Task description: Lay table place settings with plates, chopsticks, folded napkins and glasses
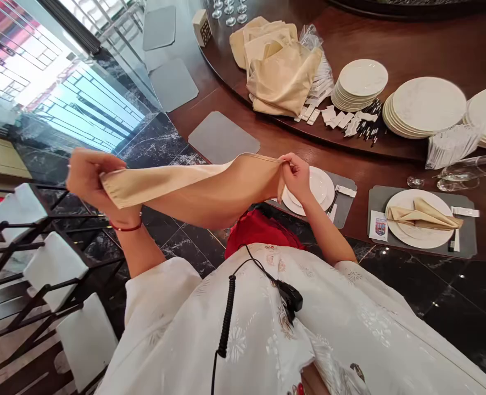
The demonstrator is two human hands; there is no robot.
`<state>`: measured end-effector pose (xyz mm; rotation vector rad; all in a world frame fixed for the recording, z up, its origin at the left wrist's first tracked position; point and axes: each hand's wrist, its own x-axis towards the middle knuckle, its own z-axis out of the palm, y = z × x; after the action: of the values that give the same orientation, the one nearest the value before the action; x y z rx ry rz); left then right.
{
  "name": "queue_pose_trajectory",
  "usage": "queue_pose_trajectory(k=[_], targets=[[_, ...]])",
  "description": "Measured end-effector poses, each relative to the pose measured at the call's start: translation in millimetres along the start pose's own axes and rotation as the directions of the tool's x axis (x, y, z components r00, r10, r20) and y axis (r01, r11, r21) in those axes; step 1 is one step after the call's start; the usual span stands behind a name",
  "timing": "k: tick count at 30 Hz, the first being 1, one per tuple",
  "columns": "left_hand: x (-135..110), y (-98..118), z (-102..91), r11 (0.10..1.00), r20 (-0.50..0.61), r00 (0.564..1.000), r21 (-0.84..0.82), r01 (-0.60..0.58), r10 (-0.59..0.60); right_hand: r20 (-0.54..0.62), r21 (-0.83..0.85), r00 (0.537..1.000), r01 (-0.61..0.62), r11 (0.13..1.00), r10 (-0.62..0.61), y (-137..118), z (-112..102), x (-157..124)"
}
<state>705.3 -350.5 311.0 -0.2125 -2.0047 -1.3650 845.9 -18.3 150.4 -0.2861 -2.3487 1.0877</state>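
A beige cloth napkin [210,192] hangs stretched in the air between my two hands, its upper edge folded over on the left. My left hand [92,178] grips one end, with a red band on the wrist. At the other end my right hand [297,174] pinches a corner between thumb and fingers. Just behind my right wrist, a stack of white plates [314,189] lies on a grey placemat [347,211], with dark chopsticks beside it. Further right, a folded napkin [426,214] rests on a white plate.
On the raised turntable lie a pile of beige napkins [284,71], stacked small plates [362,79], larger plates [428,107] and wrapped packets [452,145]. A glass [467,173] lies on its side at the right. White-seated chairs [57,269] stand at the left.
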Motion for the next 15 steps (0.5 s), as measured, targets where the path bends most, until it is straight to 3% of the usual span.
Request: queue_pose_trajectory(k=[3, 7, 9, 11, 15], targets=[[-12.4, -12.5, -12.6, 0.984, 0.019, 0.987, 0.077, -0.159, 0.158, 0.119, -0.201, 0.992, 0.056, 0.978, -0.033, -1.2, -33.8, -0.8], [-15.8, -9.6, -13.5, 0.980, -0.130, 0.985, 0.176, -0.090, 0.113, 0.232, -0.399, 0.973, 0.088, 0.913, 0.008, -2.0, -68.1, 5.8], [-9.5, -3.0, -2.7, 0.982, -0.156, 0.984, 0.178, -0.061, 0.089, 0.299, -0.335, 0.954, 0.111, 0.936, -0.007, -6.2, -75.8, 7.5], [0.3, 1.8, 15.0, 0.986, -0.125, 0.986, 0.141, -0.089, 0.106, 0.373, -0.162, 0.924, 0.153, 0.975, -0.083, -17.0, -76.5, 6.5], [12.2, 6.7, 63.1, 0.986, -0.015, 0.986, -0.028, -0.166, 0.166, 0.398, 0.237, 0.869, 0.212, 0.948, -0.294, -62.0, -58.1, 6.0]])
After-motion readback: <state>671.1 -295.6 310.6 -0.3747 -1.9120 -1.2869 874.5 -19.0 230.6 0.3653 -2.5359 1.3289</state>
